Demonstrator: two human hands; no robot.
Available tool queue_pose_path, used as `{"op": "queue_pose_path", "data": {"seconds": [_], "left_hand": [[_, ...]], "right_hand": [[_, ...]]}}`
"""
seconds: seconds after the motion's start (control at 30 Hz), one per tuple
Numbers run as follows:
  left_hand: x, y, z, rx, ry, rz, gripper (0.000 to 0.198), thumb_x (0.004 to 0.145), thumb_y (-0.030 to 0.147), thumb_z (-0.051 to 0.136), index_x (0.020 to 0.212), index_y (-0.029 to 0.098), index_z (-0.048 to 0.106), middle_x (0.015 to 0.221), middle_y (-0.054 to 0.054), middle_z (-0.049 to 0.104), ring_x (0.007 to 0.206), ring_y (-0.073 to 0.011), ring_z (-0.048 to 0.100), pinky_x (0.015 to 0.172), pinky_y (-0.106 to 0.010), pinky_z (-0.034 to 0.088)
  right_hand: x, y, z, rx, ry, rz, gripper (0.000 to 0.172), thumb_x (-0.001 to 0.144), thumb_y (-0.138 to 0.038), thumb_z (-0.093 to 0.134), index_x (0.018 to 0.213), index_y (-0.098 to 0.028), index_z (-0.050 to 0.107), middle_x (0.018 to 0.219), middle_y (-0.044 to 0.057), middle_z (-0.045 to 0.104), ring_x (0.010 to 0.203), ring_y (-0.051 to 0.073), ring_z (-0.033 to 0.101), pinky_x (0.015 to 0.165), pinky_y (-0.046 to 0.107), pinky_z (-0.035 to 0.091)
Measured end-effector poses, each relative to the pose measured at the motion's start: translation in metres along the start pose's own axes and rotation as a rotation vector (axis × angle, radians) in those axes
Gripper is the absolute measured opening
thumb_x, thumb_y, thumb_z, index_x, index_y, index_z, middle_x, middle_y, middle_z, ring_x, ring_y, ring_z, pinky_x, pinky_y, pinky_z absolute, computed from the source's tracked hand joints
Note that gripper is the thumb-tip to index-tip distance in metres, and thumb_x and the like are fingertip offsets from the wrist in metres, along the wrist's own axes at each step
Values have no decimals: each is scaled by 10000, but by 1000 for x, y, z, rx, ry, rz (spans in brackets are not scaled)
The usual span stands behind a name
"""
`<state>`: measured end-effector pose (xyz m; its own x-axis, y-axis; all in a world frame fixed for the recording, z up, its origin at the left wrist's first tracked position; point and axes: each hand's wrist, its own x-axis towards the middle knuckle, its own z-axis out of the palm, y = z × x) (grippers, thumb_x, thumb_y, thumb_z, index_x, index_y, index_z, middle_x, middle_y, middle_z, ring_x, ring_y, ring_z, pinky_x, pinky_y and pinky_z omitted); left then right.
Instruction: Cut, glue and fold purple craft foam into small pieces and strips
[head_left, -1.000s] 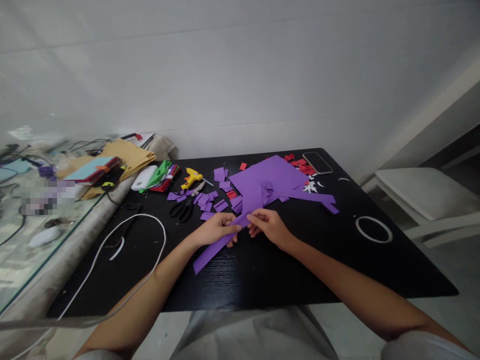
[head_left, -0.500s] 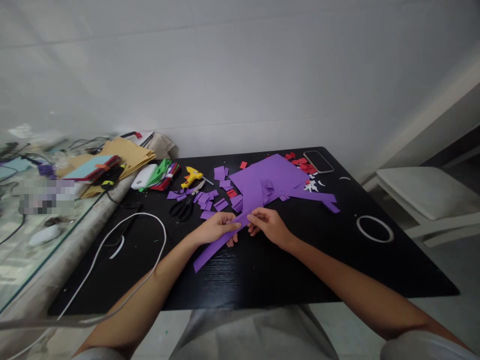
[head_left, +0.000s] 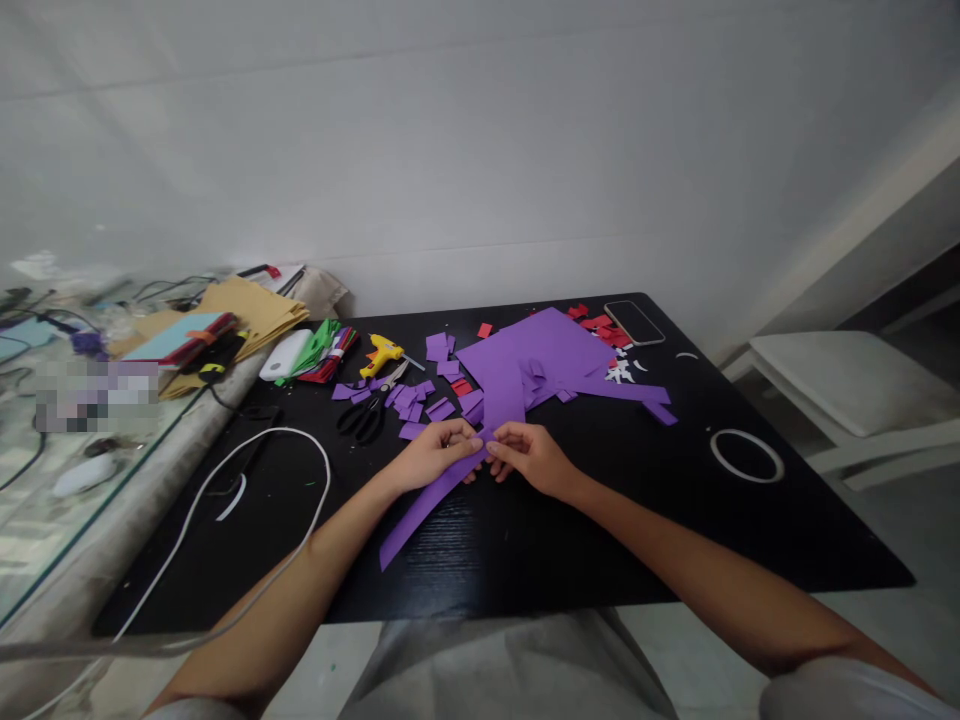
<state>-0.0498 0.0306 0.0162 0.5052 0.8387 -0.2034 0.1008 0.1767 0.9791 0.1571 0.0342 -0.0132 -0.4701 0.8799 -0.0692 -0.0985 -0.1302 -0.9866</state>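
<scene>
Purple paper strip is held over the middle of the black table, near its front edge. It is long, narrow and flat in colour, and it runs slantwise from a free lower end at the near left up to the fingers, beyond which it appears to pass on toward the large purple sheet; whether the two are joined cannot be told. The strip is pinched at its upper part by the left hand, thumb on top and fingers curled beneath. It is gripped just beside that by the right hand, whose fingertips are closed on the same edge. The two hands are nearly touching.

The purple sheet is spread on the far middle of the table, with narrow cuts in its near right side. Small purple offcuts are scattered to its left, just beyond the left hand. Black-handled scissors are laid left of them, and a yellow glue gun farther back. Red scraps and a phone are seen at the far right corner. A white ring lies well apart on the right. A white cable is looped across the left side. The space between the hands and the near edge is crossed only by the strip.
</scene>
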Motion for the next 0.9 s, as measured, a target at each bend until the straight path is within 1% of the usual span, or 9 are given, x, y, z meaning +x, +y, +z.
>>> {"op": "queue_pose_path", "data": {"seconds": [0.17, 0.3, 0.5, 0.6, 0.7, 0.8, 0.9], "left_hand": [[1, -1, -1, 4, 34, -4, 381, 826, 498, 734, 838, 144, 591, 734, -21, 687, 583, -138, 673, 576, -244, 551], [1, 0, -1, -12, 50, -6, 378, 811, 485, 752, 830, 142, 596, 715, -21, 692, 566, -133, 670, 569, -235, 546], [0, 1, -2, -37, 36, -62, 365, 802, 464, 767, 843, 136, 612, 733, -36, 710, 580, -146, 688, 582, -254, 569], [-2, 3, -1, -56, 13, -107, 371, 797, 462, 773, 872, 128, 629, 723, -47, 713, 568, -151, 689, 560, -250, 567], [-3, 6, 0, -63, 3, -117, 371, 793, 461, 777, 836, 123, 630, 683, -40, 696, 533, -139, 670, 531, -236, 556], [-3, 6, -1, -60, 9, -112, 373, 790, 460, 780, 796, 124, 617, 673, -39, 695, 519, -136, 667, 518, -224, 547], [-2, 5, -3, -80, 40, -109, 370, 781, 454, 791, 810, 124, 626, 696, -46, 711, 541, -143, 683, 537, -227, 557]], "right_hand": [[1, 2, 0, 17, 53, -5, 411, 706, -498, 827, 833, -156, 637, 672, 13, 692, 562, 155, 675, 532, 283, 587], [2, 2, 0, 20, 73, 13, 411, 698, -494, 832, 816, -154, 633, 659, 17, 695, 544, 155, 670, 530, 287, 585], [-1, -2, 1, 22, 50, 5, 397, 704, -483, 834, 807, -155, 635, 665, 17, 697, 537, 146, 667, 533, 277, 582], [-2, -3, 1, 28, 13, 7, 383, 716, -478, 830, 809, -157, 642, 668, 13, 694, 542, 148, 670, 530, 277, 579], [-3, -2, 2, 23, -20, 0, 376, 720, -471, 831, 820, -156, 652, 669, 13, 694, 547, 152, 673, 529, 279, 575], [-3, -2, 2, 14, -11, -19, 356, 731, -451, 828, 834, -157, 655, 682, 11, 694, 549, 145, 668, 541, 277, 577], [-3, -3, 2, 22, 18, -46, 335, 732, -400, 834, 891, -162, 660, 720, 8, 697, 590, 145, 677, 563, 275, 586]]}}
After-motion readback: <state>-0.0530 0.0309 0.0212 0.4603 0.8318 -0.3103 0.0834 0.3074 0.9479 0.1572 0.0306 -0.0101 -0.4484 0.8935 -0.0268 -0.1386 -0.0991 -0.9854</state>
